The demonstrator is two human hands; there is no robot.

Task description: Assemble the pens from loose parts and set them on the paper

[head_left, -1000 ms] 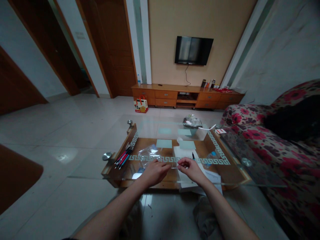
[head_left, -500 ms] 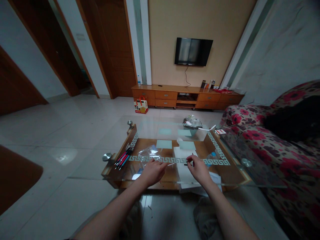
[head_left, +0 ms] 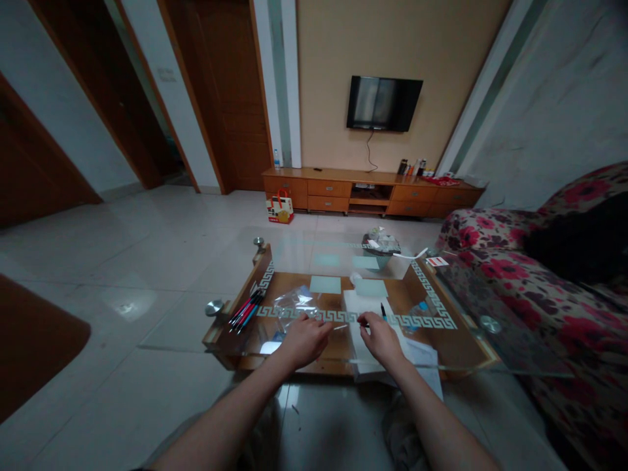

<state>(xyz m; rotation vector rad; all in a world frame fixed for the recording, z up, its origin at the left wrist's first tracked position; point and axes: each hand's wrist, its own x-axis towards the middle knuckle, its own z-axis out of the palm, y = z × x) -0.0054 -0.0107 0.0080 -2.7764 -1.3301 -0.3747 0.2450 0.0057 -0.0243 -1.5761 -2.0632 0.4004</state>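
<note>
My left hand (head_left: 308,340) is over the front of the glass coffee table (head_left: 171,337), its fingers pinching a thin white stick (head_left: 340,326) that points right. Across a small gap, my right hand (head_left: 380,339) has its thumb and fingertips pressed together around something small and dark, mostly hidden. Just beyond its knuckles shows a pen (head_left: 383,311) with a black end and a blue body; whether the hand touches it, I cannot tell. To the left lies a bundle of pens (head_left: 245,311) in red, blue and black. Clear plastic packaging (head_left: 296,301) lies behind my left hand.
White paper (head_left: 366,304) sits under the glass by my right hand. A dark basket (head_left: 380,243) of crumpled wrappers stands at the far side, near a red and white card (head_left: 437,261). A flowered sofa (head_left: 500,268) borders the right; a low TV cabinet (head_left: 328,190) lies beyond.
My right hand has shifted left, closer to my left hand, uncovering more of the pen behind it. The left hand keeps its pinch on the white stick. The view has shifted slightly.
</note>
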